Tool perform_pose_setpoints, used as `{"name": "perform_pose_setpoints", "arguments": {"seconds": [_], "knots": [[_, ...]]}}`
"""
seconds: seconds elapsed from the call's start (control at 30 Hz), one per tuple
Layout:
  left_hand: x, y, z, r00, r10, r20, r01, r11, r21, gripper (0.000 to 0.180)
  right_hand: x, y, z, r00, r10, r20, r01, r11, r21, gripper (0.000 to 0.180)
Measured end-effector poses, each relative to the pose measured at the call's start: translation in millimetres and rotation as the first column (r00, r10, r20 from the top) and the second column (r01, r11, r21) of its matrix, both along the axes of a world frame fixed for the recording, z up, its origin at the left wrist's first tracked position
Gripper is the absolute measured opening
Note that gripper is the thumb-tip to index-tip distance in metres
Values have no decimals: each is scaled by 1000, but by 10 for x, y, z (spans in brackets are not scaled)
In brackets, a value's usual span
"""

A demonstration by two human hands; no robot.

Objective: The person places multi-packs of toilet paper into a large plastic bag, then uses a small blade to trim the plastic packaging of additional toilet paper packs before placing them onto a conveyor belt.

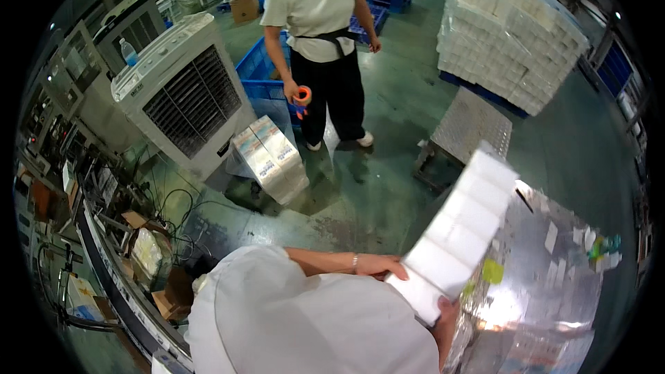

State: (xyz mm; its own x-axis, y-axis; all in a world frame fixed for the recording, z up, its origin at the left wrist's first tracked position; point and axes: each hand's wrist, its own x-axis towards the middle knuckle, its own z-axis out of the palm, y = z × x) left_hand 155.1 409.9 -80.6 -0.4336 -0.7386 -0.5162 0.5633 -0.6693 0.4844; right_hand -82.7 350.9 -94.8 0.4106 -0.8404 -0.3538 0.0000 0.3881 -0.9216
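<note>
A long clear-wrapped row of white tissue packs (460, 228) slants up to the right over a shiny metal table (547, 291). My left hand (377, 264), with a bracelet at the wrist, grips the near end of that row from the left. My right hand (447, 318) is mostly hidden beneath the same end, and only a few fingers show. My white top (298, 318) fills the lower middle of the view.
A person in a beige shirt and black trousers (325, 34) stands ahead holding an orange tape roll (302, 97). A wrapped bundle of packs (270, 159) lies on the floor by a white air cooler (180, 90). Also here: blue crates (260, 73), a stacked pallet (512, 34), a checker-plate step (467, 128).
</note>
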Motion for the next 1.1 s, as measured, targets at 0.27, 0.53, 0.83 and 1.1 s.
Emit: {"name": "perform_pose_setpoints", "arguments": {"seconds": [0.27,0.53,0.83,1.1], "knots": [[1291,485,-318,859,501,-108,-469,853,229,59,1437,-457,-280,900,435,-1,-428,886,177,55],[3985,280,-58,247,931,269,-862,338,-378,58,1502,-646,-493,552,594,-586,-729,684,7,57],[5072,-1074,-1365,258,917,303,-772,385,-505,46,1149,-439,-297,733,238,-637,-435,884,-170,50],[26,-1720,-1942,673,-504,542,573,818,49,31,114,536,-261,624,-192,-758,220,973,-66,52]]}}
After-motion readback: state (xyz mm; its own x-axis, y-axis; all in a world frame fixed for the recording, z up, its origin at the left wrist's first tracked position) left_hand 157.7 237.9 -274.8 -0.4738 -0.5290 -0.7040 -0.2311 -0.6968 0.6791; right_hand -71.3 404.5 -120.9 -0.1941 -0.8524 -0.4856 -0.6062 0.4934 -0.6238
